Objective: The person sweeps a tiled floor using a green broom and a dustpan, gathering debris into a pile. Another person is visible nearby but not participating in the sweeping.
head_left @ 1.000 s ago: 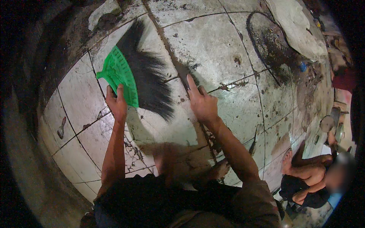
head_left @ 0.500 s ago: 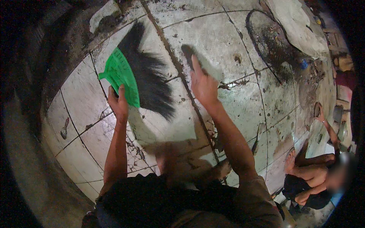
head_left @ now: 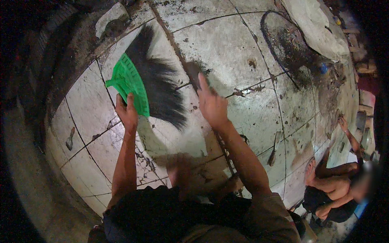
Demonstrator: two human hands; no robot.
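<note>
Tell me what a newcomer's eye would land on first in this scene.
First, the bright green hand broom with black bristles, gripped by the left hand at upper left over the dirty tiled floor. Next, the right hand, empty and stretched out flat at centre. Last, another person sits on the floor at lower right.

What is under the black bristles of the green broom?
Under the broom, held by the left hand, lies the dirty, cracked tiled floor. The floor directly beneath the bristles is covered, so any debris there cannot be seen.

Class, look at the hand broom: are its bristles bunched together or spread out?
Spread out. The broom has black bristles that fan wide from its green base, which the left hand grips, across the tiled floor.
</note>
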